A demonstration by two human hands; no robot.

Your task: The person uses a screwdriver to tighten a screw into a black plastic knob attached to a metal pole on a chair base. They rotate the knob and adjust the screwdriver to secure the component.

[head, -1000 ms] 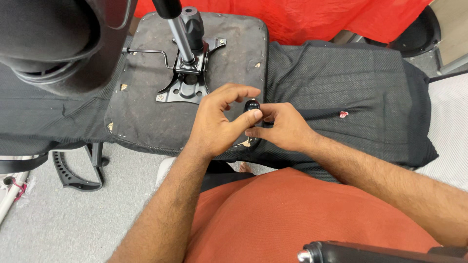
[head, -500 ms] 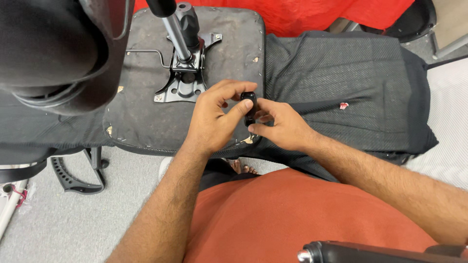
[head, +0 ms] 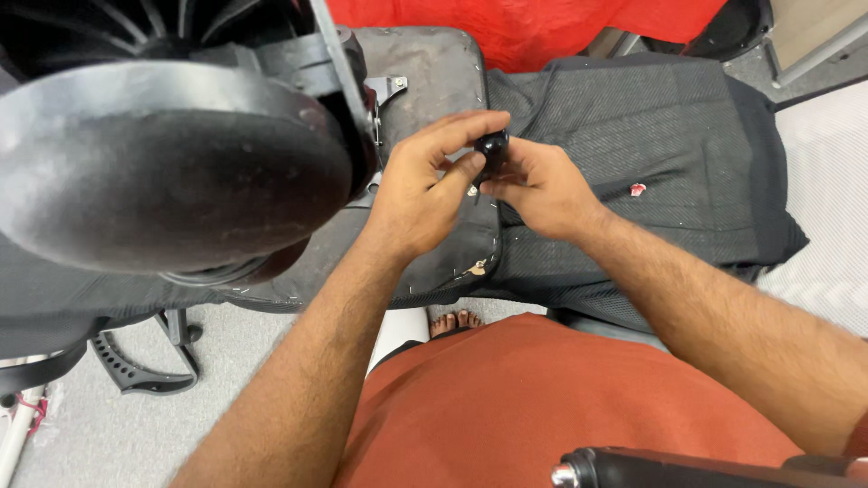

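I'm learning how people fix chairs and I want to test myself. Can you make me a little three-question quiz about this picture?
1. True or false: both hands touch the small black knob.
2. What lies right under the hands? A) the upturned seat pan B) a red cloth C) a white box
3. Fill in: the big black thing close to the camera at the upper left is the chair's wheel ____.

Key
1. True: the left hand and the right hand pinch it between their fingertips.
2. A: the grey underside of a seat, beside a dark fabric cushion.
3. Base: the chair base with its spokes.
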